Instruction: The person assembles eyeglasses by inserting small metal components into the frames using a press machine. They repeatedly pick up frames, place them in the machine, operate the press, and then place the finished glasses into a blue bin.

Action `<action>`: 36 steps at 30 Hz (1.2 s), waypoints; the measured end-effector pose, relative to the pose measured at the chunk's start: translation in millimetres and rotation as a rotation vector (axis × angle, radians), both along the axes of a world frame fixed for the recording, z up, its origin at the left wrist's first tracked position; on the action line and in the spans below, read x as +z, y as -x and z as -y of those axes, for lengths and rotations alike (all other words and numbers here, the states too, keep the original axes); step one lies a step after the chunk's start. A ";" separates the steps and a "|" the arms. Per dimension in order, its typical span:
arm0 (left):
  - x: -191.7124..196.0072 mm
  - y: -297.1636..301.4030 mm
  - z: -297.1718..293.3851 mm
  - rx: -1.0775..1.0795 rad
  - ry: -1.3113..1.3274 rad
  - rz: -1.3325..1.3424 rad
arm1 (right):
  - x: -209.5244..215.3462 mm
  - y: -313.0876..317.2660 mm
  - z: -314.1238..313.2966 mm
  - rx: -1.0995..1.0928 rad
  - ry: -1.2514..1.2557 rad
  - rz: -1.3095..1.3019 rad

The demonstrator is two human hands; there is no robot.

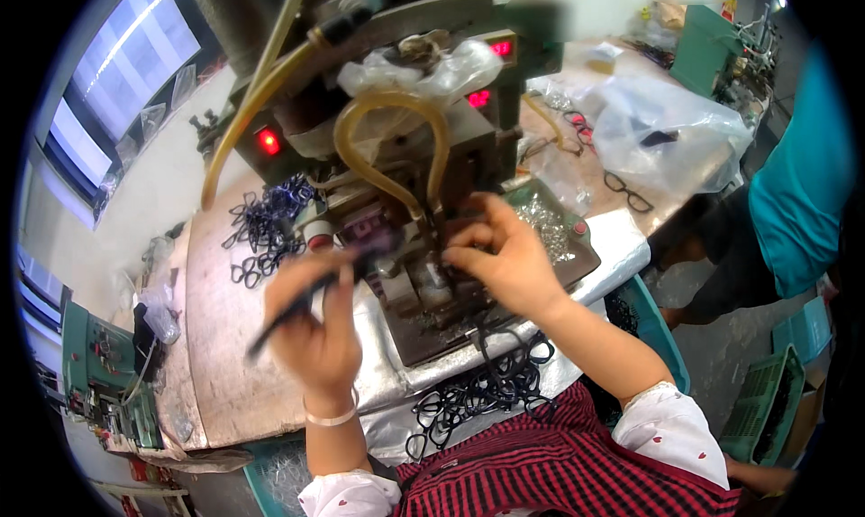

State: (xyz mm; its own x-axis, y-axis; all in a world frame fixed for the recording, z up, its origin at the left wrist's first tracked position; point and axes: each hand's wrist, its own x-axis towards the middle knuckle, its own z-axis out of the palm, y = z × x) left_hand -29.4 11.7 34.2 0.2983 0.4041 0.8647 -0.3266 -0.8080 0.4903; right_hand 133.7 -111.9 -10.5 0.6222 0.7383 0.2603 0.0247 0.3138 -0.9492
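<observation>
My left hand (315, 328) is closed around a dark, slim-handled brush (302, 305), its blurred tip pointing at the fixture of a green bench machine (423, 287). My right hand (509, 265) reaches into the same fixture from the right, thumb and fingers pinched close to the metal. Whatever sits between those fingers is hidden. Two yellowish hoses come down into the work area, one of them a looped hose (392, 102). Black eyeglass frames (478, 386) lie heaped in front of the machine, near my apron.
More dark frames (270, 219) are piled left of the machine. Clear scraps fill a tray (577, 265) at its right. A plastic bag (667, 129) and a pair of glasses (628, 192) lie farther right. A person in a teal shirt (802, 192) stands there beside green crates (766, 409).
</observation>
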 end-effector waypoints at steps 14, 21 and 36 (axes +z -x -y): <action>9.5 -19.3 -4.3 0.064 0.049 -0.025 | -1.1 18.2 -2.1 -0.075 -0.068 -0.078; -4.7 24.9 53.5 -0.842 1.060 -0.684 | -16.2 -15.8 64.6 -0.416 0.303 0.836; -26.9 -25.3 68.5 -0.678 1.562 -0.638 | -83.7 -81.0 43.6 -0.800 0.514 0.837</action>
State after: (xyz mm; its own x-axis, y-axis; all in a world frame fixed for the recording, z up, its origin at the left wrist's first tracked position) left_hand -4.0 -56.9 7.2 0.8344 0.3222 -0.4472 0.1537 0.6431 0.7502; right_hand 214.6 -155.6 -94.2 0.7240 0.3654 0.5851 0.6865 -0.4651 -0.5589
